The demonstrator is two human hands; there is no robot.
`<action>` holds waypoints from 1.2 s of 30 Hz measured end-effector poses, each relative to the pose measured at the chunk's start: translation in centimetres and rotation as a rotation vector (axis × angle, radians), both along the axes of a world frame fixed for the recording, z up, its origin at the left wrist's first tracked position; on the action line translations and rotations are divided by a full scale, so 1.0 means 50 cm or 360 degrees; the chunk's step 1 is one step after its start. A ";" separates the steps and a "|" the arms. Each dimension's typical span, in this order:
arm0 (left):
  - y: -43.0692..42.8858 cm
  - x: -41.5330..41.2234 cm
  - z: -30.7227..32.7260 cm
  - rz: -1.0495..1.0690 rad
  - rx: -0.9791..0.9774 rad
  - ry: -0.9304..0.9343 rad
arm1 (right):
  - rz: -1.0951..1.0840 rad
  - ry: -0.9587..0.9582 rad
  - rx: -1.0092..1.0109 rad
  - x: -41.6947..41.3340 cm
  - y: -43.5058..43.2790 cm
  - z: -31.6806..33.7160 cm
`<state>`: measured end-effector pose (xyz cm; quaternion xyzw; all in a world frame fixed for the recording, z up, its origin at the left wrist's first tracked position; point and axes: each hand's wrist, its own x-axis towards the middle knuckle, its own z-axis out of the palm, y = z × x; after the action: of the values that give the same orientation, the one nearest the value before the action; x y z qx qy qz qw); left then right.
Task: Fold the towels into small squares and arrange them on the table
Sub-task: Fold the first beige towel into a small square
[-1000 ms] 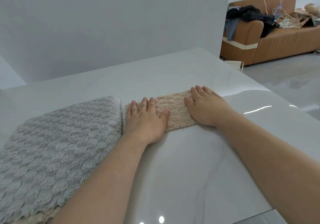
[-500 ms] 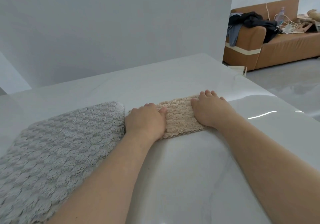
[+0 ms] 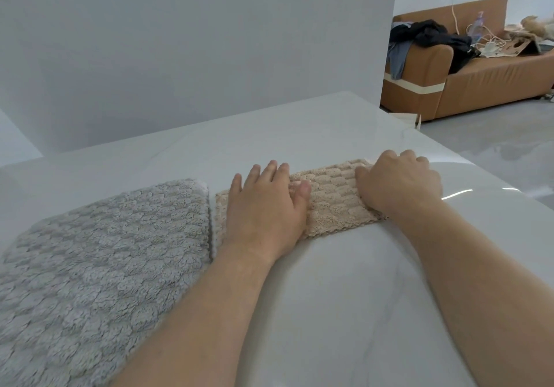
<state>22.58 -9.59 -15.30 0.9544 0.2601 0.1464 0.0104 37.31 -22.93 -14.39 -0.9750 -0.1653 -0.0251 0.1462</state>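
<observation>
Beige towel [image 3: 332, 197], already down to a narrow strip on the white table [image 3: 329, 311], is sitting right under both hands on my feed. Left hand [image 3: 263, 209] lies flat on its left half, fingers straight and pressing. The grey towel [image 3: 105, 251] lies just outside that hand's little finger, right beside the strip's end. Right hand [image 3: 398, 185] is humped over the right end with its fingers bent and the tips hidden behind the knuckles, so I can't tell if it's pinching the edge or just leaning on it. How's this stuff going to behave on the last fold? /rig_op

Looks like thick waffle plush, so my guess is light, floppy, zero stiffness, and springy enough that a crease wants to pop open. That glossy top probably lets it slide too. I'd use the flat palm as the anchor, pinch all the layers together at the right end under those bent fingertips, then lay it over toward the left thumb. /foldguy

Makes sense, grabbing only the top layer would likely peel it apart. /rig_op
</observation>
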 end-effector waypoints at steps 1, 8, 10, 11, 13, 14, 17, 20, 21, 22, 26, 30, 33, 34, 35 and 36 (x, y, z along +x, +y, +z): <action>-0.004 0.005 -0.005 -0.0067 -0.0037 0.0041 | 0.0009 0.0002 0.0015 -0.001 0.002 -0.003; 0.005 0.020 -0.031 -0.0138 -0.0194 0.0349 | 0.0194 0.0185 0.0269 -0.007 0.012 0.009; 0.003 0.019 -0.030 -0.0137 -0.0217 0.0353 | 0.0226 0.0246 0.0463 -0.007 0.010 0.020; 0.003 0.019 -0.029 -0.0138 -0.0227 0.0355 | 0.0232 0.0258 0.0537 -0.008 0.009 0.027; 0.002 0.019 -0.029 -0.0138 -0.0239 0.0367 | 0.0229 0.0223 0.0624 -0.007 0.002 0.038; 0.001 0.019 -0.029 -0.0136 -0.0236 0.0377 | 0.0219 0.0202 0.0664 -0.006 -0.002 0.042; -0.004 0.018 -0.026 -0.0125 -0.0225 0.0386 | 0.0227 0.0155 0.0765 -0.001 -0.007 0.049; -0.010 0.017 -0.024 -0.0115 -0.0225 0.0383 | 0.0314 0.0121 0.0988 -0.003 -0.005 0.059; -0.014 0.017 -0.023 -0.0109 -0.0226 0.0382 | 0.0354 0.0162 0.1107 -0.005 -0.004 0.063; -0.020 0.015 -0.023 -0.0105 -0.0228 0.0384 | 0.0395 0.0238 0.1248 -0.007 -0.005 0.066; -0.056 0.009 -0.025 -0.0129 -0.0234 0.0381 | 0.0508 0.0837 0.1798 -0.016 -0.009 0.084; -0.051 0.010 -0.030 -0.0166 -0.0347 0.0262 | 0.0575 0.1160 0.1954 -0.018 -0.008 0.084; -0.038 0.002 -0.013 -0.0200 -0.0650 -0.0120 | 0.0607 0.1324 0.2049 -0.024 -0.005 0.085; -0.037 -0.002 -0.003 -0.0197 -0.0779 -0.0323 | 0.0628 0.1365 0.2053 -0.026 -0.004 0.085; -0.034 -0.006 0.006 -0.0165 -0.0909 -0.0519 | 0.0659 0.1400 0.2037 -0.031 -0.003 0.086; -0.030 -0.010 0.015 -0.0115 -0.1042 -0.0691 | 0.0708 0.1424 0.2008 -0.037 -0.002 0.086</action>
<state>22.07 -11.08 -14.52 0.8559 0.2511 0.2538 0.3741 35.47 -23.03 -10.09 -0.5706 -0.2361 0.3090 0.7233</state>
